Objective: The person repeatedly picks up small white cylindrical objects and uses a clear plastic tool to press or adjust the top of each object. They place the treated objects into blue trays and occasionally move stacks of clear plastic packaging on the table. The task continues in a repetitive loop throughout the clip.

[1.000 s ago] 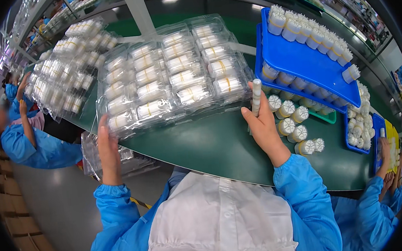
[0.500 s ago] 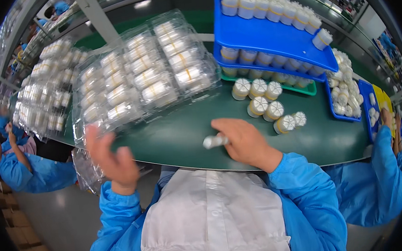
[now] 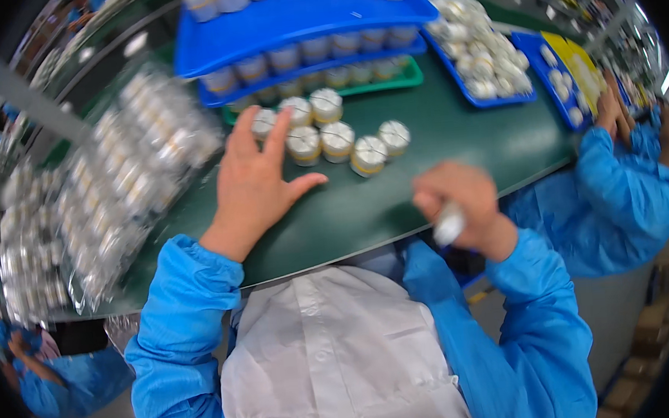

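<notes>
My left hand point(image 3: 257, 180) is open, its fingers spread over the near-left side of a small group of white round bundles point(image 3: 337, 140). Each bundle has a segmented top and a yellow band around it. One fingertip overlaps the leftmost bundle in the picture; whether it touches cannot be made out. To the right, over the table's near edge, my right hand point(image 3: 467, 198) is closed around a slim white cylinder point(image 3: 449, 226), one end sticking out of the fist. That hand is blurred by motion.
Stacked blue trays point(image 3: 289, 28) of similar bundles rest on a green tray point(image 3: 406, 76) at the back. Clear plastic trays point(image 3: 123, 174) of packed bundles lie left. A blue bin point(image 3: 491, 101) of white pieces stands right, near a co-worker's blue sleeve point(image 3: 622, 170).
The view has swung to the right. My left hand has gone from beside the clear trays to the standing bundles. My right hand has moved away rightward, still gripping the slim white cylinder.
</notes>
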### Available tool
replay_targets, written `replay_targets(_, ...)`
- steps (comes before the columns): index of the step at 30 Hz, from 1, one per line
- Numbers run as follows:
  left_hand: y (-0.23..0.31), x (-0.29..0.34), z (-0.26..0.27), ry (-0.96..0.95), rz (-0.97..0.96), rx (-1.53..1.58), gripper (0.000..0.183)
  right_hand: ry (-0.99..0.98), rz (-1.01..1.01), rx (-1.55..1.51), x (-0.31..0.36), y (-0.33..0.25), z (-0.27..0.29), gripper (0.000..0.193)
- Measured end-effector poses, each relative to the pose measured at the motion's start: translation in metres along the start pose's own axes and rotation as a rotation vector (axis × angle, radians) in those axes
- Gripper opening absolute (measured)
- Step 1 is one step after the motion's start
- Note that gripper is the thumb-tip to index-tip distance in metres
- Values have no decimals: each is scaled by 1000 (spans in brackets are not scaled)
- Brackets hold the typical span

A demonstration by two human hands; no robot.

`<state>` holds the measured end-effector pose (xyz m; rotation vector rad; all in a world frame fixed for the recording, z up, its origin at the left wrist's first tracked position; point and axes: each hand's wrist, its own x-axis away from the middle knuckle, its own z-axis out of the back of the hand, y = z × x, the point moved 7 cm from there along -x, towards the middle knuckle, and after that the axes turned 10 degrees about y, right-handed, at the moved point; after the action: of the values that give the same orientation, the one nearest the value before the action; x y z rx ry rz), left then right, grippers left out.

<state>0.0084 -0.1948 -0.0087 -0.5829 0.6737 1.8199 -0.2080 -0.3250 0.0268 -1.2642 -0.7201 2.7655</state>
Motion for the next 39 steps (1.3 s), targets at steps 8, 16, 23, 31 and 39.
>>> replay_targets(8,16,29,5,115,-196,197,75,624,-741,32,121,91,165,17)
replay_targets(16,16,24,-9,133,-195,171,50,591,-1084,-20,234,121,104,10)
replay_targets(23,25,28,4,98,-382,211,40,728,-1402,209,359,145,129,9)
replay_targets(31,53,26,-8,-117,-505,460,18,869,-2045,365,665,40,128,13)
replay_targets(39,50,18,-13,-115,-428,429,9,64,-2548,-311,689,-13,-105,26)
